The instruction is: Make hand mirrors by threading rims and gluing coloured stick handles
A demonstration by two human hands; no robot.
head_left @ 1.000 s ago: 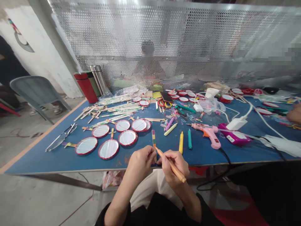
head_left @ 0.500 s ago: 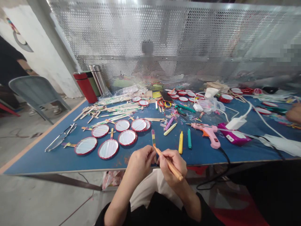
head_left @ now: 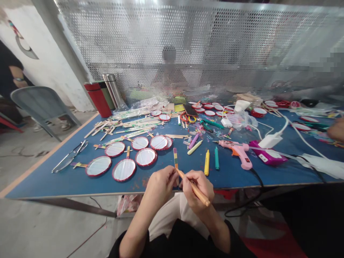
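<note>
At the near edge of the blue worktable [head_left: 61,184], the left hand [head_left: 160,184] clenches a striped craft stick [head_left: 175,159] upright. The right hand [head_left: 198,190] grasps a wooden pencil [head_left: 197,192], tip against the stick, both barely shifted. At far left, a bystander's forearm [head_left: 18,80] has risen.

Worn on the head, just behind the near edge of a blue worktable [head_left: 67,186], and angled forward and down over the person's own left hand [head_left: 161,186] and right hand [head_left: 199,190], both close at the bottom of the frame. Wide-angled across the whole tabletop, out to a perforated metal screen [head_left: 188,46] along the far side, with a concrete floor [head_left: 34,172] showing at left.
</note>
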